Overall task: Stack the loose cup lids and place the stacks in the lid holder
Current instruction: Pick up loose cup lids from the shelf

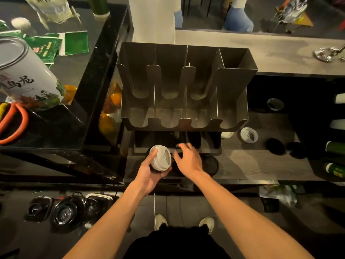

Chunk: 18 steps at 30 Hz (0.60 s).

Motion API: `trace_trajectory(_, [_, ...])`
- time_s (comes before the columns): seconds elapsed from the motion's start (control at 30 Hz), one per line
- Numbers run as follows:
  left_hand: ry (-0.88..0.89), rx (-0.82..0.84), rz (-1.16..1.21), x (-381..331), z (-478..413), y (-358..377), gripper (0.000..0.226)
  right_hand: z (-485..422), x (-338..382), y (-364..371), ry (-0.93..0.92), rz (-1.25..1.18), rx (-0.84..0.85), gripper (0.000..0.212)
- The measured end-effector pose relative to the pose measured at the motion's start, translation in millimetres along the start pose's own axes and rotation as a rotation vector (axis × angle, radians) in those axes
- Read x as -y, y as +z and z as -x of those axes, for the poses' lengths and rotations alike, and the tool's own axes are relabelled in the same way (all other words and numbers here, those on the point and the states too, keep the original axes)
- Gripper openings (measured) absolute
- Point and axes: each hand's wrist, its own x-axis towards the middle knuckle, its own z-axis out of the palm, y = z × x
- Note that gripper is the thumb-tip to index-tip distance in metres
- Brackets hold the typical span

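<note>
My left hand (149,171) grips a small stack of white cup lids (161,157), tilted, just in front of the metal lid holder (233,79). Over the counter beside it hovers my right hand (187,158), fingers spread, above a black lid (211,164) whose left part it hides. The holder's slots look bare. Loose lids lie to the right: a white one (249,134), another white one (226,135) half under the holder, and two black ones (275,146) (296,149).
A white tea canister (28,75) and orange-handled scissors (14,120) sit on the black unit at left. Bottles (336,148) line the right edge. A small dish (275,104) rests at the back right. A person stands behind the far counter (261,51).
</note>
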Motion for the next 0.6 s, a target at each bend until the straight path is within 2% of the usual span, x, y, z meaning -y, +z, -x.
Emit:
trace_trajectory(0.07, [0.019, 0.013, -0.042, -1.3, 1.2, 1.4, 0.058, 5.7, 17.2, -3.2, 0.082, -0.194, 0.063, 0.049])
trace_trajectory(0.2, [0.055, -0.014, -0.111, -3.2, 6.1, 0.8, 0.064, 13.3, 37.1, -3.9, 0.122, -0.353, 0.291, 0.088])
trace_trajectory(0.3, [0.055, -0.014, -0.104, -6.2, 10.4, -2.7, 0.065, 13.5, 40.6, -3.3, 0.058, -0.307, 0.338, 0.082])
trace_trajectory(0.4, [0.065, -0.033, -0.13, -9.8, 13.8, -6.8, 0.051, 10.8, 38.6, -4.0, -0.002, -0.308, 0.382, 0.079])
trace_trajectory(0.5, [0.092, -0.12, -0.111, -12.0, 14.5, -12.0, 0.029, 7.8, 32.5, -3.2, -0.024, -0.386, 0.377, 0.084])
trace_trajectory(0.6, [0.097, -0.211, -0.044, -13.7, 12.5, -21.3, 0.031, 3.5, 26.2, -0.4, 0.025, -0.371, 0.31, 0.098])
